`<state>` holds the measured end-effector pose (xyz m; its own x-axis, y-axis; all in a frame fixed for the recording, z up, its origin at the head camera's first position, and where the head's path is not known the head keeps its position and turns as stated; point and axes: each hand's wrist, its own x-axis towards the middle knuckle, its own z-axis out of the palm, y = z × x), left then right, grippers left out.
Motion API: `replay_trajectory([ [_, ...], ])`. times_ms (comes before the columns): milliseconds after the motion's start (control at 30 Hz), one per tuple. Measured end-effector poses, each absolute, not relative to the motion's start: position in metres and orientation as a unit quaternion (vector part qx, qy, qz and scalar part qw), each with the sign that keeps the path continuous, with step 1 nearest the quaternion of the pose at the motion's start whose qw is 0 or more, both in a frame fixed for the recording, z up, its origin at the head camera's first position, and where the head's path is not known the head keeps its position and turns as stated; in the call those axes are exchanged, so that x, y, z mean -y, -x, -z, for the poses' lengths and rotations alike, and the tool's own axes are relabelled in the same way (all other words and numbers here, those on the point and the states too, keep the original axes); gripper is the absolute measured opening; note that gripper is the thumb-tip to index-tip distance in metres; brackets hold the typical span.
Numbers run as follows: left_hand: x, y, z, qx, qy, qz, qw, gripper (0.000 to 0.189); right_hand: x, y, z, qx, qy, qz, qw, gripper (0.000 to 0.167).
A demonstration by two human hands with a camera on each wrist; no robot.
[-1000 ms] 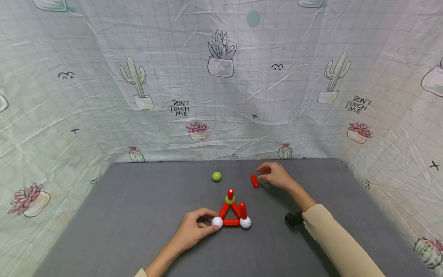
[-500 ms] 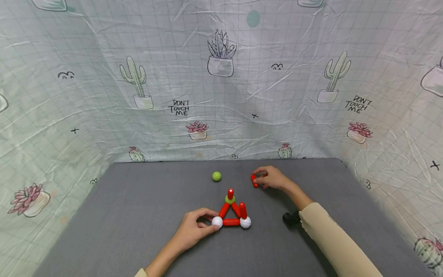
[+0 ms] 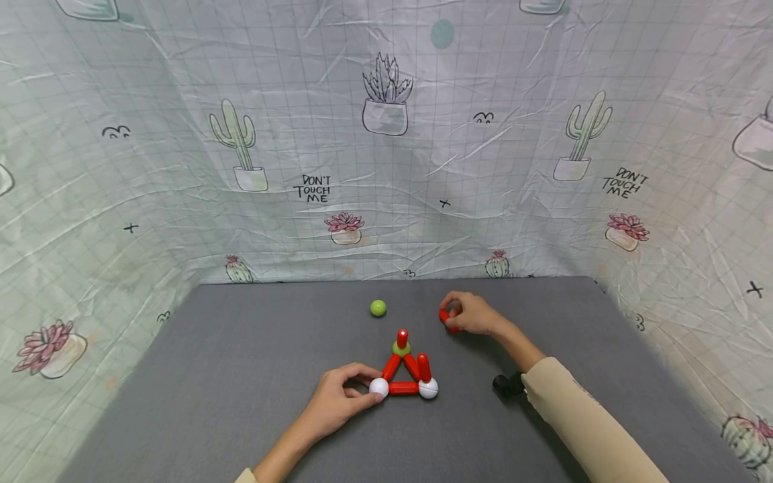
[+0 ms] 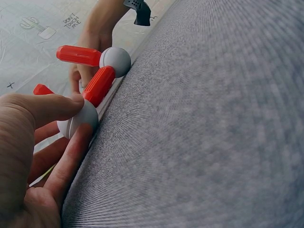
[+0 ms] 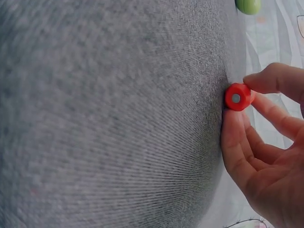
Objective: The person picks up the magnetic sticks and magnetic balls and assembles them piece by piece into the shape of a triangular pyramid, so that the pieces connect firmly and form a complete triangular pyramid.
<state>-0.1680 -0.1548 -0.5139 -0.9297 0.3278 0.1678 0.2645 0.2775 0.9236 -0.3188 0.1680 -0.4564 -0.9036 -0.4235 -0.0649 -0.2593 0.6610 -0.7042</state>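
My left hand [image 3: 339, 396] pinches a white ball [image 3: 378, 387] between thumb and fingers. That ball is one corner of a triangle of red rods lying on the grey table. A second white ball [image 3: 428, 388] forms the right corner, with a red rod [image 3: 424, 368] standing up from it. At the far corner sits a green ball [image 3: 401, 349], also bearing an upright red rod [image 3: 402, 337]. Farther back, my right hand [image 3: 476, 314] pinches a loose red rod [image 5: 238, 97]; its end, with a silvery disc, faces the right wrist camera. The rod is at the table surface.
A loose green ball [image 3: 378, 308] lies toward the back of the grey table [image 3: 241, 376], left of the right hand. A black wrist device [image 3: 507, 385] is on the right arm. A plant-printed cloth [image 3: 386, 168] encloses the table's back and sides.
My right hand has moved left onto the loose red rod, closed finger and thumb on it, and shifted it slightly to the right. The left hand and the triangle have stayed put.
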Motion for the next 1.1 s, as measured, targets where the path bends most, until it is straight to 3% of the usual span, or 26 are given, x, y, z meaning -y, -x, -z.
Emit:
replay_trajectory([
  [700,0.154,0.168,0.511,-0.799,-0.179,-0.573,0.036,0.032,-0.162,0.294,0.427,-0.856,0.260,0.441,0.072,0.032],
  [1100,0.154,0.167,0.509,-0.803,-0.171,-0.570,0.042,0.031,-0.135,0.266,0.395,-0.821,0.310,0.472,0.081,0.030],
])
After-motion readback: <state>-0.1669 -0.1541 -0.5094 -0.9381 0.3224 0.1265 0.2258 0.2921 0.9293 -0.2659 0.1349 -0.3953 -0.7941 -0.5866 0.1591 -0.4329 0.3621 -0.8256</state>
